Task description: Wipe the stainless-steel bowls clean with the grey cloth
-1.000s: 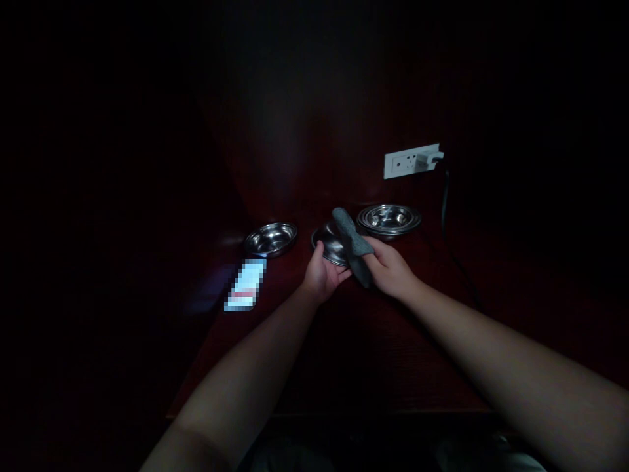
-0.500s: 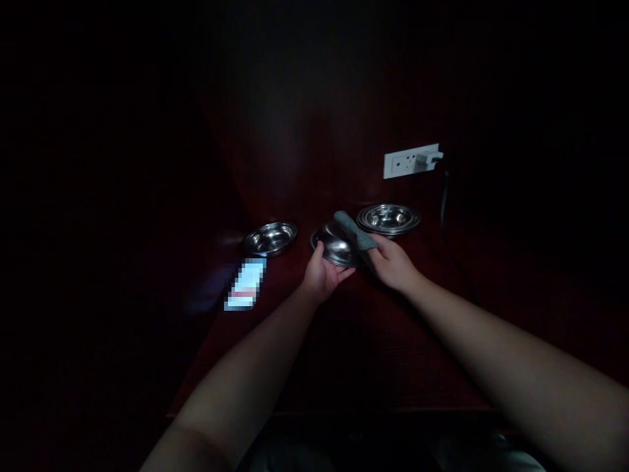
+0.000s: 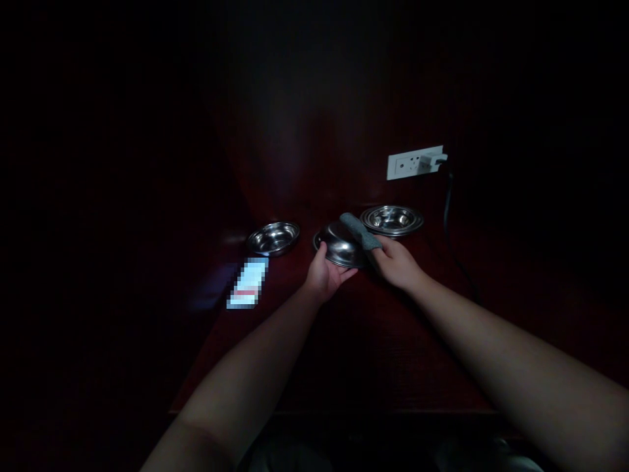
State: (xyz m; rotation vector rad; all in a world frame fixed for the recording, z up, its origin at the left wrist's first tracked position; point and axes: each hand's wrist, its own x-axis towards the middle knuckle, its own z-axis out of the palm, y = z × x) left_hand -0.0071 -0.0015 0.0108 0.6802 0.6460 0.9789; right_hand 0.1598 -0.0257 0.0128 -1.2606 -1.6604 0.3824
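Note:
My left hand grips the near rim of a shiny metal bowl, thumb on the outer side and fingers beneath. The bowl is turned with its rounded underside up. A grey-green cloth lies over the fingers of my right hand, which presses it against the bowl's right side. The cloth hides most of those fingers. Behind my right hand stands a stack of metal bowls, open side up. Another metal bowl sits to the left, also facing up.
A phone with a lit, blurred-out screen leans or lies by the left bowl. On the back wall is a white socket plate with a plug, its dark cable hanging to the dark red table. The surroundings are very dark.
The whole view has shifted slightly, so everything sits a little further right. Both hands, the bowl and the cloth keep nearly the same places relative to each other.

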